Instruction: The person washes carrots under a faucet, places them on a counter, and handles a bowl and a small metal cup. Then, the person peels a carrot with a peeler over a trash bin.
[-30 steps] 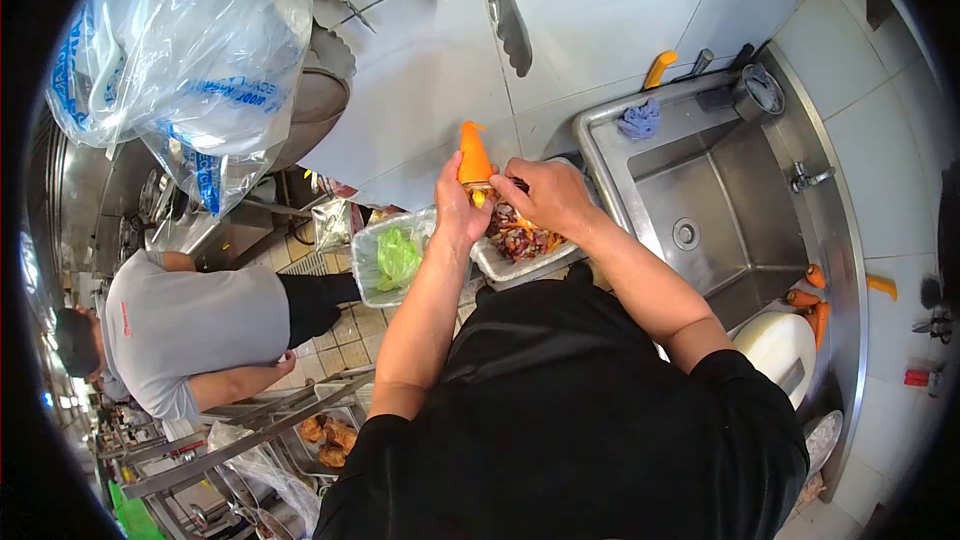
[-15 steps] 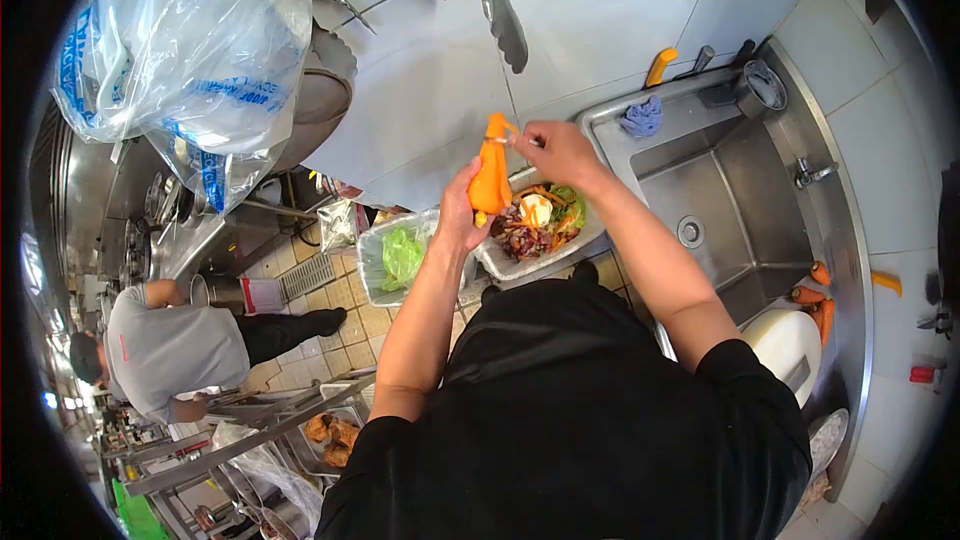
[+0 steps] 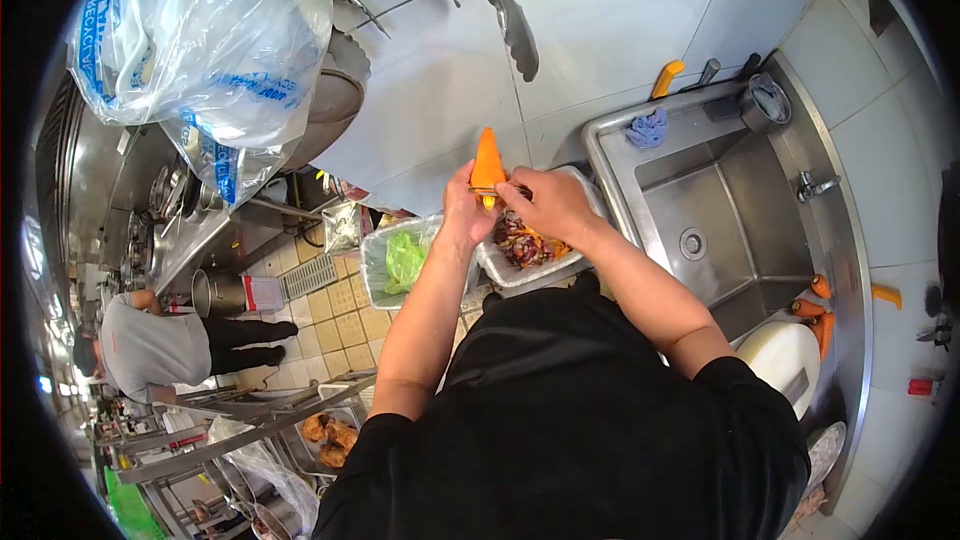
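Note:
My left hand (image 3: 463,205) is closed around the thick end of a bright orange carrot (image 3: 488,158), whose tapered tip points up and away from me. In my right hand (image 3: 548,202) is a peeler (image 3: 482,190), its thin blade lying across the carrot near the thick end. The peeler's handle is mostly hidden by my fingers. Directly below both hands stands a lined bin (image 3: 530,278) with dark red, orange and other food scraps (image 3: 525,245) in it. My right hand covers part of these scraps.
Left of the scraps stands another lined bin (image 3: 372,275) with green leaves (image 3: 403,260). A steel sink (image 3: 720,210) is on the right, with carrots (image 3: 822,325) by its edge. Tongs (image 3: 515,35) and a plastic bag (image 3: 210,50) hang ahead. A co-worker (image 3: 150,345) stands far left.
My right hand and the peeler have moved from the carrot's tip down to its thick end. The loose peel at the tip is gone. The co-worker has shifted left.

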`<move>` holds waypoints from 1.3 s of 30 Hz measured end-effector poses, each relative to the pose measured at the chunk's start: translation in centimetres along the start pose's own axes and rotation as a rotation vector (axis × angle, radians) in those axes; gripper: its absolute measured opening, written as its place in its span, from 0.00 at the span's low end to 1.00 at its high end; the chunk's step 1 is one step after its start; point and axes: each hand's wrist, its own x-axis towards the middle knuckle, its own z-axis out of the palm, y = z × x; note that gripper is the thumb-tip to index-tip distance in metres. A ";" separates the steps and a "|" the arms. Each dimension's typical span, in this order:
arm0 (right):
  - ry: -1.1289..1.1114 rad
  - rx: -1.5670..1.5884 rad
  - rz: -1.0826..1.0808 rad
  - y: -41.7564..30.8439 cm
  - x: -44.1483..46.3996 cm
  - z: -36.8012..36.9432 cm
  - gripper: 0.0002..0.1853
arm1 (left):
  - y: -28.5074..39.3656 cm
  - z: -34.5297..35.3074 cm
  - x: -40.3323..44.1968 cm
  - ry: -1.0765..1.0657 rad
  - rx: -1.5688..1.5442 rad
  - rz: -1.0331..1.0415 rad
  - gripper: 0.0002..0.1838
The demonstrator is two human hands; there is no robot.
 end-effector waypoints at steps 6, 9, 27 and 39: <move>-0.054 -0.067 -0.028 0.1 0.2 -1.3 0.18 | -0.1 1.4 -0.8 0.039 0.037 0.022 0.21; -0.149 0.005 0.058 1.5 1.5 -1.6 0.20 | -0.3 -0.3 -0.5 -0.086 0.083 0.019 0.20; -0.095 0.001 0.072 -0.1 0.2 -0.8 0.20 | -0.1 0.7 -0.1 0.035 -0.009 0.017 0.23; -0.248 0.036 0.118 2.4 3.5 -1.1 0.21 | 1.3 -0.3 -0.3 -0.176 0.052 -0.021 0.22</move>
